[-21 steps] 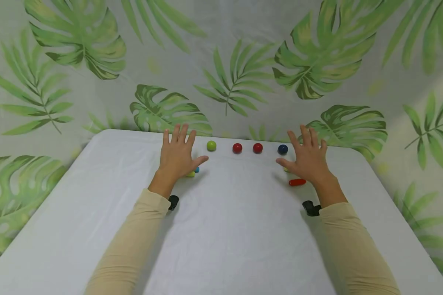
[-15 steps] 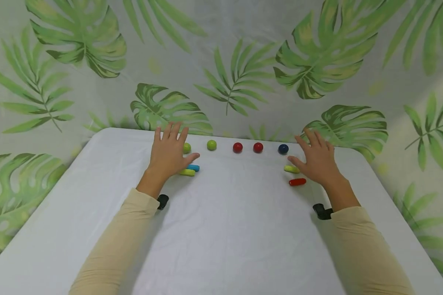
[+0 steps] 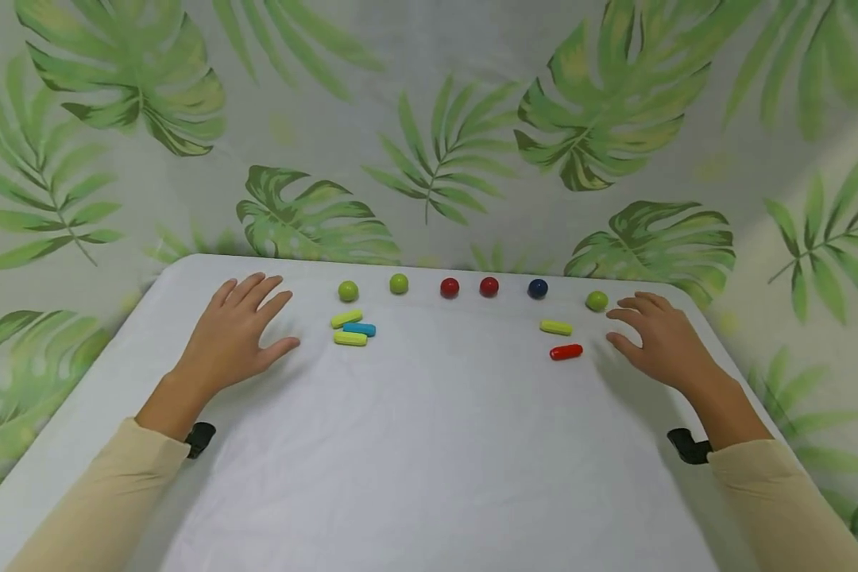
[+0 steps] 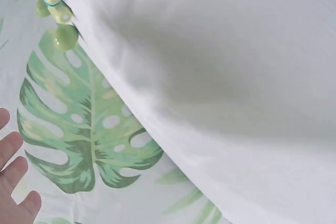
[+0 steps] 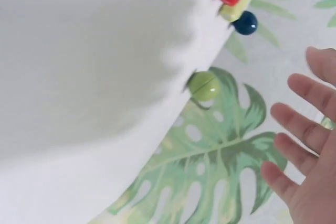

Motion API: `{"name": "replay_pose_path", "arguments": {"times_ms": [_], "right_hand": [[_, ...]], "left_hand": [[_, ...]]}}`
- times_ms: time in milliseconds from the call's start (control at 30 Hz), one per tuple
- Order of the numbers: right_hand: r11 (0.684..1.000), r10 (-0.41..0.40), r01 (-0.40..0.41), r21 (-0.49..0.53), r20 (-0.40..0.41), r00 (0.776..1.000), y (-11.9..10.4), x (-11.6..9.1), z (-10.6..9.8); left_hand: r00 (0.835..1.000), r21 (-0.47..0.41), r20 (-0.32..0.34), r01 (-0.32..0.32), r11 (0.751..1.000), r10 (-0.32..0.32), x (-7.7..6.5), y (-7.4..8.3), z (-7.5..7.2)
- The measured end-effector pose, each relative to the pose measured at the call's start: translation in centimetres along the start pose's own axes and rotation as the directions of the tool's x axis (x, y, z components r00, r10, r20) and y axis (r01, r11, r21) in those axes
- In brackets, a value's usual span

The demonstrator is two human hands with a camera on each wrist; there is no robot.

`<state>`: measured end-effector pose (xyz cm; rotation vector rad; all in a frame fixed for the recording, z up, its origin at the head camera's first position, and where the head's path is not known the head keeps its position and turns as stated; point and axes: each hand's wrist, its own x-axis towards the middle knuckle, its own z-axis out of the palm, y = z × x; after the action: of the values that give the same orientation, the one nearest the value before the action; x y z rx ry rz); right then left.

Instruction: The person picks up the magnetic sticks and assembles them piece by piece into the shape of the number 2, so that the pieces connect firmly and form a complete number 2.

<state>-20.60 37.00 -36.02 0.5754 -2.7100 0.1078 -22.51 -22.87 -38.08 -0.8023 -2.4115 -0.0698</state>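
Observation:
My left hand [image 3: 232,338] hovers over the left side of the table, fingers spread and holding nothing. To its right lie two yellow-green sticks [image 3: 350,339] with a blue stick [image 3: 360,328] between them, and a green ball [image 3: 348,291] behind. My right hand [image 3: 661,338], also holding nothing, is over the right side with fingers loosely extended. Just beyond its fingertips sits another green ball [image 3: 597,301]. A red stick [image 3: 566,352] and a yellow-green stick [image 3: 556,327] lie to its left. The right wrist view shows the same green ball [image 5: 204,86] apart from the fingers.
Along the back of the white table [image 3: 429,461] stand a green ball [image 3: 399,284], two red balls [image 3: 450,287] and a dark blue ball [image 3: 538,288]. A leaf-patterned cloth [image 3: 457,48] hangs right behind the back edge.
Both hands have drawn apart and back toward the person, left hand leftward, right hand rightward. The left sticks and the green ball on the right have come into full view.

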Motion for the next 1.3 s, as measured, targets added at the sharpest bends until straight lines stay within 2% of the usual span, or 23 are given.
{"name": "replay_pose_path", "arguments": {"times_ms": [167, 333, 467, 567, 700, 900, 1133, 1300], "right_hand": [[0.998, -0.046, 0.048, 0.029, -0.064, 0.997, 0.6, -1.3, 0.5], [0.997, -0.063, 0.066, 0.049, -0.061, 0.996, 0.6, -1.5, 0.7], [0.997, -0.039, 0.040, 0.060, -0.012, 0.999, 0.7, -1.5, 0.9], [0.997, 0.023, -0.028, 0.068, 0.065, 0.998, 0.7, -1.6, 0.9], [0.991, 0.089, -0.102, 0.082, 0.149, 0.985, 0.7, -1.7, 1.0], [0.990, 0.094, -0.110, 0.089, 0.168, 0.981, 0.5, -1.6, 1.2], [0.981, 0.139, -0.172, 0.087, 0.298, 0.944, 0.2, -1.1, 1.4], [0.975, 0.165, -0.205, 0.091, 0.329, 0.930, 0.1, -1.2, 1.6]], "left_hand": [[1.000, -0.014, -0.002, 0.007, 1.000, -0.007, -0.5, -0.4, 0.0], [0.999, -0.024, 0.030, 0.045, 0.999, -0.044, -1.0, -0.4, 0.1], [0.996, -0.038, 0.048, 0.073, 0.997, -0.071, -1.4, -0.4, 0.5], [0.996, -0.072, 0.046, 0.075, 0.995, -0.072, -1.3, -0.3, 0.9], [0.997, -0.113, 0.051, 0.068, 0.991, -0.063, -0.9, 0.0, 1.1], [0.996, -0.153, 0.066, 0.062, 0.986, -0.053, -0.2, 0.5, 1.3], [0.997, -0.176, 0.074, 0.018, 0.984, -0.005, 1.5, 1.2, 1.9], [0.996, -0.177, 0.088, 0.005, 0.984, 0.010, 2.3, 1.4, 2.0]]}}
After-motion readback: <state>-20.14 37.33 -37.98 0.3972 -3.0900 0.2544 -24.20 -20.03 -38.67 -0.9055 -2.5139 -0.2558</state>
